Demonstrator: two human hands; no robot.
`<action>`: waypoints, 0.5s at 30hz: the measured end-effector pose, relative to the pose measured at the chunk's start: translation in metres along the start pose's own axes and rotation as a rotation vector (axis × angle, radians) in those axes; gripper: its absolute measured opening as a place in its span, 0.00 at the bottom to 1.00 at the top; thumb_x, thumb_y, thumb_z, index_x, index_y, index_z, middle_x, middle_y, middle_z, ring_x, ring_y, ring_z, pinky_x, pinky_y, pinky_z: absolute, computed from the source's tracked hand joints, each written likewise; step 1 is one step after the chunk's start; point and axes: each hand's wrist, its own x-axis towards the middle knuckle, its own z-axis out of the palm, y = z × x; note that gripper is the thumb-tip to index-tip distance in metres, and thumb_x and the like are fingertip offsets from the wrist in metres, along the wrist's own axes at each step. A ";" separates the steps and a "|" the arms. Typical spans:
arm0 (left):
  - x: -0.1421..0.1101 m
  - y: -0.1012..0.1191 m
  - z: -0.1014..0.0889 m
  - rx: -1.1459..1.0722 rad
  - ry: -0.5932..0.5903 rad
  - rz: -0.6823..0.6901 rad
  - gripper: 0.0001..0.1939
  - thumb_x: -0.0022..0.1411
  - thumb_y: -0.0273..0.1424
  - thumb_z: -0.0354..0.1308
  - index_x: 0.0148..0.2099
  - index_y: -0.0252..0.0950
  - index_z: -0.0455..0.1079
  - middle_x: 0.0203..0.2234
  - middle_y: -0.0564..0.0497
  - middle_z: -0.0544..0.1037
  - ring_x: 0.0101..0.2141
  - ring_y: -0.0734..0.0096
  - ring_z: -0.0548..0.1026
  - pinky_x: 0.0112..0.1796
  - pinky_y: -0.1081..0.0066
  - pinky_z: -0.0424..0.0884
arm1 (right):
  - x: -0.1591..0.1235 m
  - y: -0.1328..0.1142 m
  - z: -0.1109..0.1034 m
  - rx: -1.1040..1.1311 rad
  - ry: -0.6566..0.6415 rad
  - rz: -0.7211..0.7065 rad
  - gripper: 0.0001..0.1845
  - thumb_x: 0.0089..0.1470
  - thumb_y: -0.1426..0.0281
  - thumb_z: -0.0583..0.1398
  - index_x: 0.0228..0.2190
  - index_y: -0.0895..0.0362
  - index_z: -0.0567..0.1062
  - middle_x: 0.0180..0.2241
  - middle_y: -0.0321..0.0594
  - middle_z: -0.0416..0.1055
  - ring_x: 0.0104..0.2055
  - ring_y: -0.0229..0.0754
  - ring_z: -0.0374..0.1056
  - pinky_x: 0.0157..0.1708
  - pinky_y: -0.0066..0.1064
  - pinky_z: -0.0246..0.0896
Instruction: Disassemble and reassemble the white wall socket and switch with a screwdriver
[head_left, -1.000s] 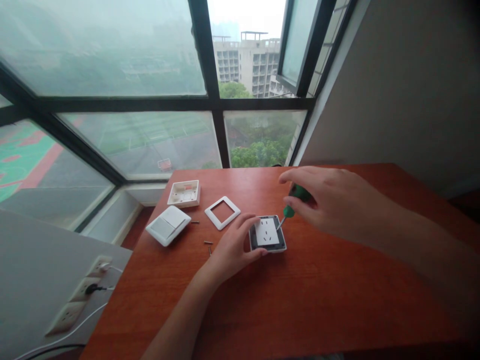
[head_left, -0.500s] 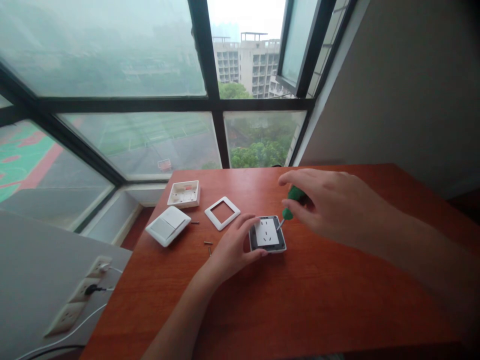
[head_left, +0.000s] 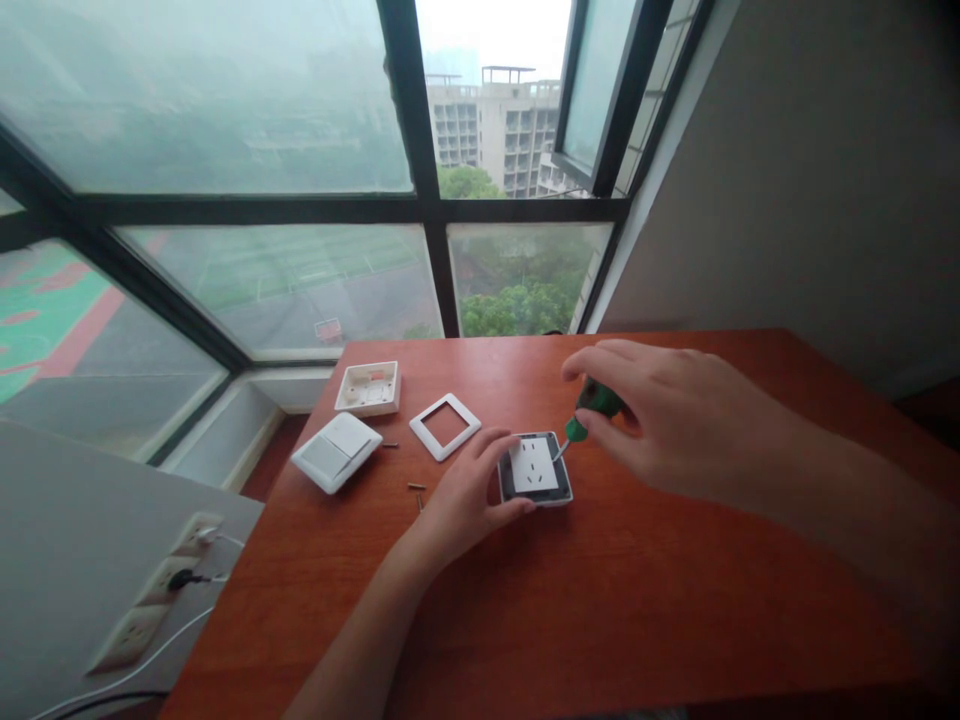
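Note:
A wall socket point(head_left: 534, 468) with a white face and dark surround lies on the wooden table. My left hand point(head_left: 476, 485) grips it from its left side, fingers at the far edge and thumb at the near edge. In my right hand point(head_left: 637, 405) is a screwdriver point(head_left: 598, 398) with a green handle, held between thumb and fingers. Its shaft slants down to the left, and the tip meets the socket's right side. Whether a screw sits under the tip is too small to tell. Left of the socket lies a white square frame point(head_left: 426, 432).
A white switch point(head_left: 336, 452) and an open white back box point(head_left: 368, 388) sit at the table's left side. Several loose screws point(head_left: 416, 486) lie near my left hand. The table point(head_left: 615, 610) stands against a window; plugged wall outlets point(head_left: 169, 580) are at lower left.
My right hand has shifted slightly to the right, and the screwdriver leans over more, its tip still at the socket's right side. My left hand and the socket have stayed put.

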 end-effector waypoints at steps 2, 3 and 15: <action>0.000 0.000 0.000 0.001 0.003 0.002 0.34 0.52 0.31 0.69 0.59 0.42 0.61 0.58 0.46 0.64 0.57 0.58 0.64 0.58 0.59 0.62 | 0.001 -0.001 0.000 -0.047 0.023 0.042 0.12 0.54 0.66 0.57 0.42 0.53 0.72 0.40 0.37 0.76 0.32 0.42 0.70 0.25 0.30 0.47; 0.000 0.000 0.000 0.001 0.006 0.003 0.34 0.52 0.31 0.69 0.59 0.42 0.61 0.58 0.46 0.64 0.57 0.58 0.64 0.58 0.58 0.62 | 0.003 -0.002 0.000 -0.078 0.033 0.062 0.11 0.55 0.64 0.57 0.40 0.53 0.72 0.38 0.37 0.76 0.32 0.42 0.70 0.24 0.30 0.46; 0.000 0.003 -0.002 -0.007 -0.003 0.002 0.32 0.53 0.31 0.68 0.59 0.42 0.61 0.58 0.45 0.64 0.57 0.56 0.64 0.58 0.55 0.62 | 0.007 -0.005 0.000 -0.239 0.058 0.168 0.20 0.56 0.51 0.55 0.27 0.54 0.73 0.24 0.41 0.73 0.23 0.42 0.64 0.22 0.31 0.36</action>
